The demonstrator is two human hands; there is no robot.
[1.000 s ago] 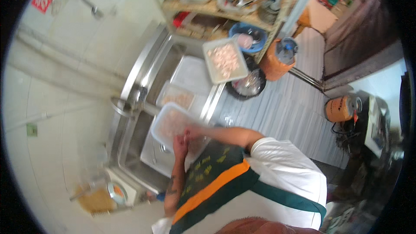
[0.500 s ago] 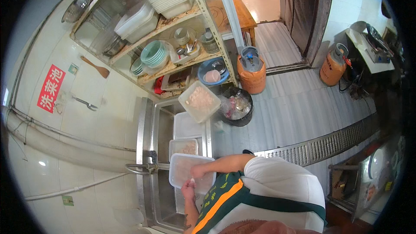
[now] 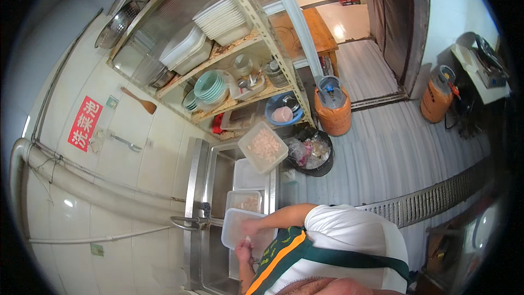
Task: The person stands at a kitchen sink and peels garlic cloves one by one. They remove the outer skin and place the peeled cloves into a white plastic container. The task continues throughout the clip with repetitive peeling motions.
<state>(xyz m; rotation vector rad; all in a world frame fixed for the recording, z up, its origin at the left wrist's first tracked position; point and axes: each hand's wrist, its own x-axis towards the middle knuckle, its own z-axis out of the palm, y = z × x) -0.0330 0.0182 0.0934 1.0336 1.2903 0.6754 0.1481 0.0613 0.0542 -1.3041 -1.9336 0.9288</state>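
A translucent white plastic tub (image 3: 231, 224) stands over the steel sink, and both my hands work at its near side. My left hand (image 3: 244, 251) is closed, its fingertips pinching a small pale piece that looks like raw meat (image 3: 248, 238). My right hand (image 3: 251, 228) reaches over the tub with bent fingers close to that piece; whether it grips anything is too small to tell. Just beyond sits a smaller tub with pale pink pieces (image 3: 247, 202). Farther off, a square tub of pale pink meat pieces (image 3: 264, 148) rests at the sink's far end.
A steel sink (image 3: 217, 170) with a tap (image 3: 188, 222) runs along the tiled wall. Past it stand a rack (image 3: 224, 49) of bowls and trays, a black bin (image 3: 312, 155) with plastic bags, and an orange gas cylinder (image 3: 333, 112). A floor drain grate (image 3: 420, 205) lies to the right.
The whole view has shifted, so things appear farther right and lower. My hands stay together at the tub, with only small finger movement.
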